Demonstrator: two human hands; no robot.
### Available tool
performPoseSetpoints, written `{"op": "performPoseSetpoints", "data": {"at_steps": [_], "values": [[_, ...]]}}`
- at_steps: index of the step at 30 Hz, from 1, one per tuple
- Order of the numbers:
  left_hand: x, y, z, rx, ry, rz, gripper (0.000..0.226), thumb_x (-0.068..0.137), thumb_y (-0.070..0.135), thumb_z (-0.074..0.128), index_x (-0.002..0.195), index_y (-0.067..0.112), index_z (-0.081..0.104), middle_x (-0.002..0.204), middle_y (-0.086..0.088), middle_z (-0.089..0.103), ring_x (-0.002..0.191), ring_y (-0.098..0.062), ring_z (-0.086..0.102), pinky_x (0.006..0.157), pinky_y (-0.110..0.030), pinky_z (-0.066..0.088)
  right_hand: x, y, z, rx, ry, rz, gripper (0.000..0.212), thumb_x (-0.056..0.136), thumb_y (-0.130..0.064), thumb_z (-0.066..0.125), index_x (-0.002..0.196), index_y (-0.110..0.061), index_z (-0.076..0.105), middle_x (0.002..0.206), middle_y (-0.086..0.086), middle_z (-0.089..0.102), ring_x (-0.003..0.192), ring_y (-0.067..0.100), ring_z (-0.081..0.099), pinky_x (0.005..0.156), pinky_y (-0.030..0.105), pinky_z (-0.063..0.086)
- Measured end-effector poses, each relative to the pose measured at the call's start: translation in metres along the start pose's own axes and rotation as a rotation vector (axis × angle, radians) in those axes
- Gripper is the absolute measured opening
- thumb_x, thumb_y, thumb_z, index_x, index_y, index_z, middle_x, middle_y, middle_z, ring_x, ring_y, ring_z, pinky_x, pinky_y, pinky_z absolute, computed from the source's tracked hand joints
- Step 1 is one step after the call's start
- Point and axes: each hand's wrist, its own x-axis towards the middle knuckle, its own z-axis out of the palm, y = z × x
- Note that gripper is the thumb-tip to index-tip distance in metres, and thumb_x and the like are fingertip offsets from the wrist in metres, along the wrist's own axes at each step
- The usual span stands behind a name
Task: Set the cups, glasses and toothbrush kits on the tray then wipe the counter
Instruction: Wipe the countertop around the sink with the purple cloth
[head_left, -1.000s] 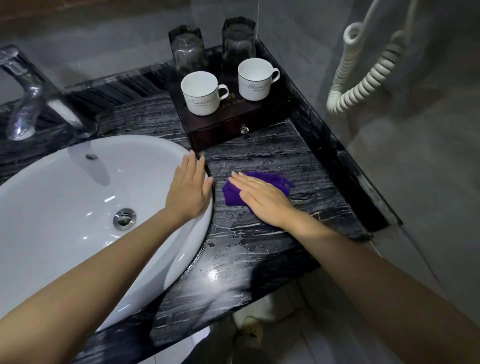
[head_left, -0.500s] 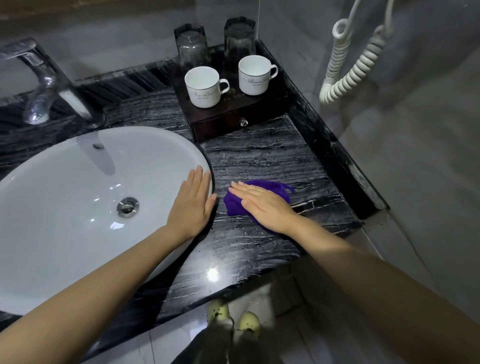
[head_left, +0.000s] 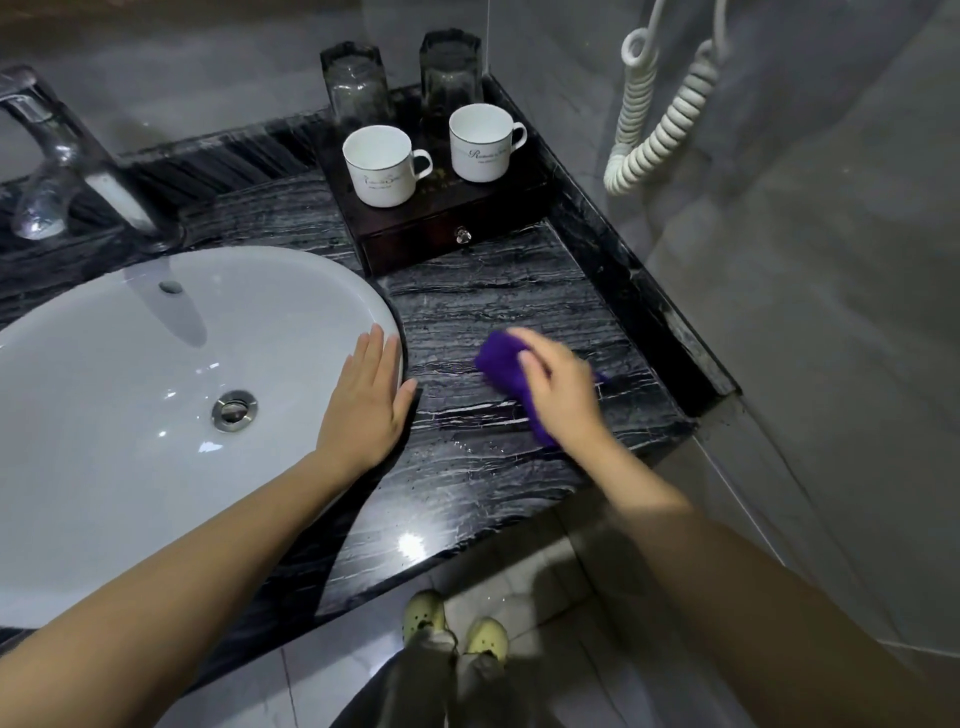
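Two white cups and two upturned glasses stand on the dark wooden tray in the counter's back corner. My right hand is closed over a purple cloth on the black marble counter, blurred by motion. My left hand lies flat and open on the white sink's rim. No toothbrush kits are visible.
The white sink fills the left, with a chrome tap behind it. A coiled white cord hangs on the right wall. A raised black ledge borders the counter's right side. My shoes stand below the front edge.
My right hand has curled its fingers over the cloth and turned, sliding it slightly right on the counter. My left hand stays on the sink rim.
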Motion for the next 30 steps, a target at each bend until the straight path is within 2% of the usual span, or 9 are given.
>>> {"op": "performPoseSetpoints", "data": {"at_steps": [2,4,5,7,9,11,16,19,30], "values": [[0.000,-0.001,0.001,-0.002,0.000,0.001,0.062,0.096,0.042,0.026,0.147,0.011,0.009,0.158,-0.011,0.002,0.145,-0.021,-0.003,0.118,-0.035,0.001,0.005,0.007,-0.023,-0.045,0.185,0.076,0.033,0.094,-0.008,0.047,0.125,-0.012,0.060,0.121,0.012,0.065,0.110,0.025,0.059,0.094,0.022,0.037],[0.000,-0.001,0.001,0.001,0.000,0.003,0.062,0.096,0.042,0.026,0.147,0.011,0.009,0.158,-0.011,0.003,0.146,-0.021,-0.002,0.118,-0.034,0.001,0.007,0.016,-0.046,-0.172,0.304,0.041,0.033,0.094,-0.009,0.046,0.125,-0.011,0.059,0.121,0.011,0.066,0.110,0.026,0.058,0.090,0.016,0.034],[0.001,-0.002,0.001,0.002,0.001,0.004,0.062,0.096,0.041,0.026,0.147,0.010,0.010,0.158,-0.011,0.003,0.146,-0.022,-0.002,0.118,-0.034,0.001,0.007,0.022,-0.054,-0.235,0.302,0.014,0.034,0.095,-0.010,0.046,0.126,-0.010,0.058,0.122,0.010,0.065,0.112,0.027,0.056,0.092,0.016,0.033],[0.001,-0.001,0.001,0.003,0.007,0.010,0.061,0.096,0.039,0.029,0.146,0.008,0.012,0.157,-0.014,0.005,0.146,-0.025,0.001,0.118,-0.035,0.002,0.003,0.034,-0.060,-0.333,0.138,-0.020,0.037,0.096,-0.014,0.045,0.132,-0.010,0.053,0.131,0.009,0.060,0.121,0.026,0.049,0.103,0.023,0.031],[0.001,-0.001,0.000,0.003,0.008,0.010,0.061,0.096,0.038,0.031,0.146,0.007,0.014,0.157,-0.015,0.006,0.145,-0.026,0.002,0.118,-0.036,0.003,-0.005,0.050,-0.056,-0.429,-0.096,-0.026,0.045,0.097,-0.025,0.044,0.142,-0.017,0.041,0.148,0.005,0.043,0.136,0.022,0.036,0.115,0.033,0.026],[0.001,0.000,0.000,0.009,0.006,0.010,0.061,0.096,0.037,0.031,0.146,0.007,0.013,0.157,-0.015,0.006,0.146,-0.026,0.002,0.118,-0.035,0.002,-0.008,0.061,-0.051,-0.505,-0.176,-0.030,0.051,0.098,-0.034,0.040,0.147,-0.023,0.029,0.156,-0.001,0.028,0.143,0.018,0.026,0.119,0.037,0.020],[0.001,0.000,-0.001,0.020,0.003,0.014,0.061,0.096,0.037,0.031,0.146,0.007,0.013,0.157,-0.015,0.005,0.145,-0.026,0.001,0.119,-0.036,0.002,-0.007,0.060,-0.040,-0.578,-0.084,0.018,0.048,0.100,-0.032,0.029,0.146,-0.019,0.029,0.156,0.002,0.028,0.143,0.019,0.028,0.117,0.036,0.023],[0.001,0.000,-0.001,0.020,0.004,0.021,0.061,0.096,0.037,0.032,0.146,0.006,0.014,0.157,-0.016,0.006,0.145,-0.027,0.002,0.119,-0.039,0.005,-0.018,0.049,-0.026,-0.596,-0.037,0.106,0.051,0.100,-0.033,0.027,0.148,-0.015,0.026,0.157,0.006,0.025,0.144,0.023,0.025,0.119,0.039,0.022],[0.003,0.000,0.000,0.020,0.016,0.048,0.061,0.096,0.035,0.035,0.145,0.002,0.016,0.156,-0.020,0.008,0.145,-0.030,0.005,0.119,-0.038,0.005,-0.070,-0.014,0.050,-0.590,-0.036,0.249,0.061,0.096,-0.045,0.018,0.150,-0.016,0.012,0.160,0.009,0.012,0.147,0.025,0.014,0.120,0.039,0.011]]}}
